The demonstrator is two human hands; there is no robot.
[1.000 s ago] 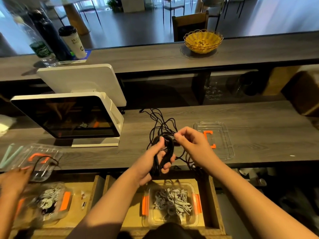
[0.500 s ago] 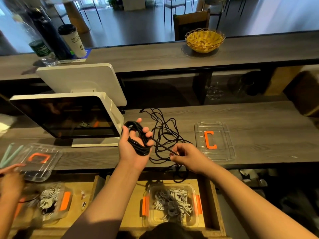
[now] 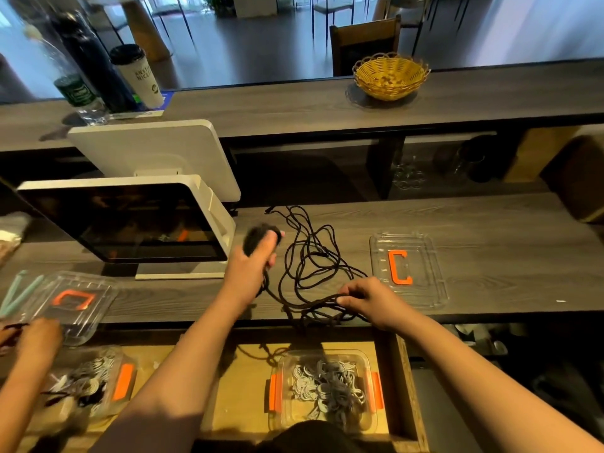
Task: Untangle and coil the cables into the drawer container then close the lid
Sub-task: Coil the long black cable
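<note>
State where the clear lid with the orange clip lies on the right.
In the head view, the lid lies flat on the counter, right of the black cable and just beyond the right hand.

Cable (image 3: 307, 256) on counter (image 3: 490, 256), lid (image 3: 407, 268) right; container (image 3: 323, 387) in drawer (image 3: 403, 387).

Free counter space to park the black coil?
Bare grey wood counter right of the clear lid with the orange handle. Crowded: loose black cable between the white monitor stand and that lid.
</note>
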